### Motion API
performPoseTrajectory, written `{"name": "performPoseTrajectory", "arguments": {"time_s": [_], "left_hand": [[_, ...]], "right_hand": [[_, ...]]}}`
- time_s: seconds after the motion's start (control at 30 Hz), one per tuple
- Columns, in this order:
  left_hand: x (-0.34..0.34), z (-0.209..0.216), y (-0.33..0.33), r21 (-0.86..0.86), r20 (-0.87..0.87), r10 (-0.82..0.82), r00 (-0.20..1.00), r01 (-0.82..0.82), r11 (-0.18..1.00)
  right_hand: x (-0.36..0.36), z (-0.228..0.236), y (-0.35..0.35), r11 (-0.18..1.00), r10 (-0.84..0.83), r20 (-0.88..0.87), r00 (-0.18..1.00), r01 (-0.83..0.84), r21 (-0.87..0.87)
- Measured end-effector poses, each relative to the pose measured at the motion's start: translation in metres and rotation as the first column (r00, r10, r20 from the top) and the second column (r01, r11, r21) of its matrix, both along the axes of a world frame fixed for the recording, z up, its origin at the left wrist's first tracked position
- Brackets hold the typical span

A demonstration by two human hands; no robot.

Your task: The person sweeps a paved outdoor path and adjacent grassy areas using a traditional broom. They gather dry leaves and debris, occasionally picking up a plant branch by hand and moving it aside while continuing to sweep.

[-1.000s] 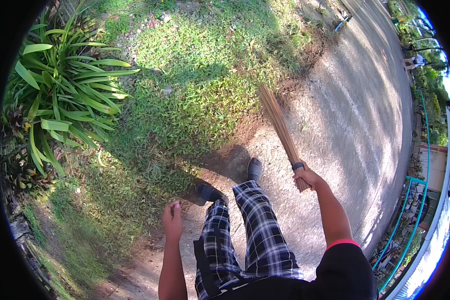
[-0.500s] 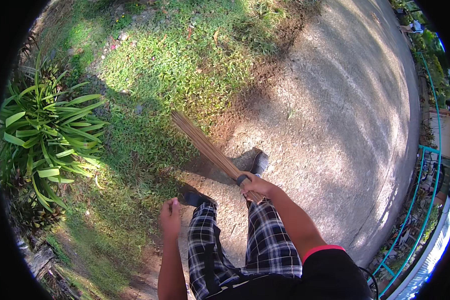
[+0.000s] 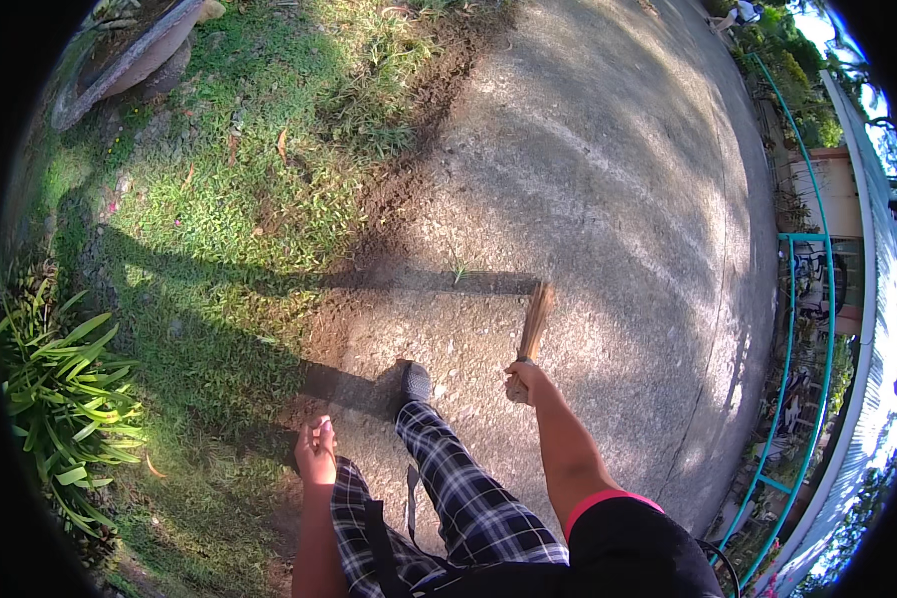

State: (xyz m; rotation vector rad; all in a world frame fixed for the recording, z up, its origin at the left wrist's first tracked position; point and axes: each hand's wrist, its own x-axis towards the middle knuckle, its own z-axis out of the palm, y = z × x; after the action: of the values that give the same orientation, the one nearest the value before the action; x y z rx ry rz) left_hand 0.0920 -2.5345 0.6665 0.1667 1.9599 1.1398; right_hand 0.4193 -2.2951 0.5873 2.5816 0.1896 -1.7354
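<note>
My right hand (image 3: pixel 520 382) is wrapped round the bound end of a stick broom (image 3: pixel 536 321), a tight bundle of thin brown sticks. The broom points away from me over the concrete, its far end tipped slightly right. Whether that end touches the ground I cannot tell. Hanging by my left thigh, my left hand (image 3: pixel 316 445) is empty, its fingers loosely bent and a little apart. Under it lies the edge between grass (image 3: pixel 209 369) and the rough concrete path (image 3: pixel 608 259).
A strip of loose brown soil (image 3: pixel 394 194) borders the path. Long-leaved green plants (image 3: pixel 65 399) grow at the left, and a large stone-like basin (image 3: pixel 135 60) stands far left. Along the right runs a teal metal railing (image 3: pixel 829 299). A small grass tuft (image 3: pixel 458 267) lies on the concrete.
The broom has swung from pointing far left over the grass to pointing ahead over the concrete. I have stepped forward, and the plants now sit further left and lower.
</note>
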Motion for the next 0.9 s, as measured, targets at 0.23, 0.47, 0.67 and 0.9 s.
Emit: {"name": "performPoseTrajectory", "arguments": {"time_s": [0.23,0.47,0.67,0.9], "left_hand": [[-0.008,0.019,0.058,-0.052,-0.127,-0.163,0.978,0.157,0.986],[-0.032,0.012,0.119,-0.004,-0.107,-0.183,0.977,0.184,0.983],[-0.060,-0.036,0.180,-0.017,0.024,-0.120,0.992,0.121,0.993],[-0.096,-0.055,0.219,-0.044,0.046,-0.072,0.996,0.074,0.996]], "right_hand": [[-0.189,0.013,-0.049,0.946,0.292,-0.602,0.743,-0.316,0.069],[-0.075,0.062,0.079,0.884,0.457,-0.684,0.569,-0.207,0.418],[0.006,0.032,0.194,0.928,-0.098,-0.239,0.966,0.175,0.329],[-0.240,-0.020,0.167,0.960,0.278,-0.450,0.849,-0.257,0.111]]}}
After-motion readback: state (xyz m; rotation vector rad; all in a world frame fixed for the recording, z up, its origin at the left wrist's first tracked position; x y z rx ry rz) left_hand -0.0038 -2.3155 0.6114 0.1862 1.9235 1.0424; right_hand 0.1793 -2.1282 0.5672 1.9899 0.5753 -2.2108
